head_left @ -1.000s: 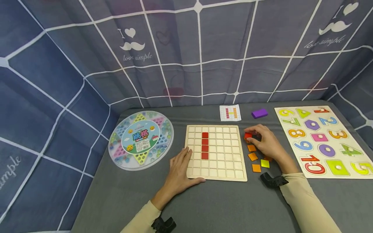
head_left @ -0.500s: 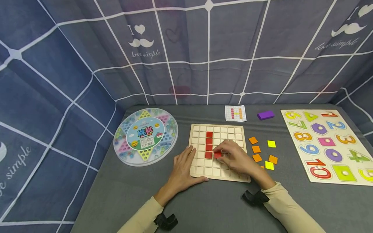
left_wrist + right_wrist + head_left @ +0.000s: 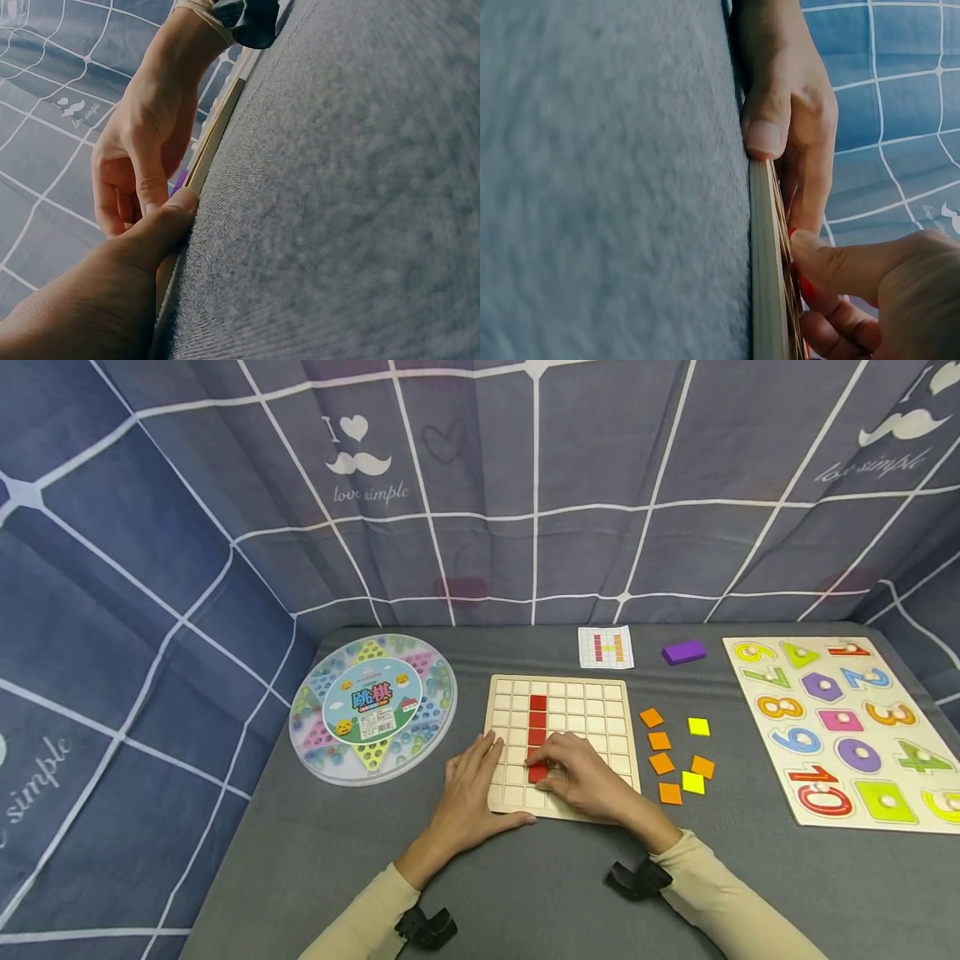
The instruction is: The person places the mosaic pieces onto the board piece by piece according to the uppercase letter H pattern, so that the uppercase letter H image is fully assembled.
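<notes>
A wooden grid board (image 3: 596, 710) lies on the grey cloth, with a column of red square tiles (image 3: 537, 719) in its cells. My right hand (image 3: 581, 777) pinches one red tile (image 3: 537, 774) between thumb and fingertips at the lower end of that column. In the right wrist view, red shows beside the right thumb (image 3: 840, 262), close over the board's surface. My left hand (image 3: 465, 793) rests on the board's left side with fingers straight. Its thumb (image 3: 176, 206) lies against the front edge.
Several orange tiles (image 3: 662, 764) and yellow tiles (image 3: 698, 727) lie right of the board. Behind stand a pattern card (image 3: 606, 662) and a purple block (image 3: 684, 652). A round Chinese checkers set (image 3: 435, 747) is at left, a number puzzle board (image 3: 757, 743) at right.
My right hand has carried a red tile from the loose tiles right of the board to the lower end of the red column. The left hand stays on the board; the head view shifted slightly.
</notes>
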Demonstrator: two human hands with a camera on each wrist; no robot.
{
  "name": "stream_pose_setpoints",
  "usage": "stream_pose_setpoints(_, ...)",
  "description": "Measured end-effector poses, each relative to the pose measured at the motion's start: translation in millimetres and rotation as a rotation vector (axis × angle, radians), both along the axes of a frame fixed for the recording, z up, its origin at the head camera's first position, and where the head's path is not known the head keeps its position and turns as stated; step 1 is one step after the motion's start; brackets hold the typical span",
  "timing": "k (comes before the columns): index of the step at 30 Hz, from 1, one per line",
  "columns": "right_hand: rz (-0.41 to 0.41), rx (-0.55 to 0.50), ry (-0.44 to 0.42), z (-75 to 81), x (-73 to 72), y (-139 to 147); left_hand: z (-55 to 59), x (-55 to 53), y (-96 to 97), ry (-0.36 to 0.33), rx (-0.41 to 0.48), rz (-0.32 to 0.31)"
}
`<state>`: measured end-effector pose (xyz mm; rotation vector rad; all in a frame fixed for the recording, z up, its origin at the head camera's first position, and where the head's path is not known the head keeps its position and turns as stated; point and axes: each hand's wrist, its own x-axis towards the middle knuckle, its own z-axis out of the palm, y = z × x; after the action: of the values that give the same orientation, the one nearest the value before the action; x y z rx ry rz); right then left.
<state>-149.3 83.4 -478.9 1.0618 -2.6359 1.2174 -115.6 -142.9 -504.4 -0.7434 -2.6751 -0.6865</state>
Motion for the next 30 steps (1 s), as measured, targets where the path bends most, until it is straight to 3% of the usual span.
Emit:
stream_pose_setpoints(18, -0.063, 0.060, -0.039, -4.0, 4.3, 2, 2.2, -1.9, 3.1, -0.017, -0.007, -0.016)
stream_pose_setpoints(30, -0.017, 0.033, 0.039, 2.0, 1.3, 12, -0.4, -0.4, -0.2, -0.003, 0.028, -0.014)
